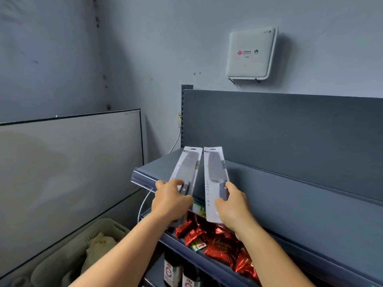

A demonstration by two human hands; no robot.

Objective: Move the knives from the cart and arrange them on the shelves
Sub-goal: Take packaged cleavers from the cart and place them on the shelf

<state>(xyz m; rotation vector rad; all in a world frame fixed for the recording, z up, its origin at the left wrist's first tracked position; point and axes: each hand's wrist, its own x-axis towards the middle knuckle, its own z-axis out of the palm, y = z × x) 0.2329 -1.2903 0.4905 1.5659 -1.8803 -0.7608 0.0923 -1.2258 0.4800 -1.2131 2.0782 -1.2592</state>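
Cleavers in blister packs, two at once: left hand (171, 200) grasps the left cleaver (185, 175), right hand (233, 204) grasps the right cleaver (215, 179), tips toward twelve o'clock over the bare top shelf (269, 189). Neither looks set down yet; cart unseen.

Perhaps Huawei logo on wall box (251, 53)
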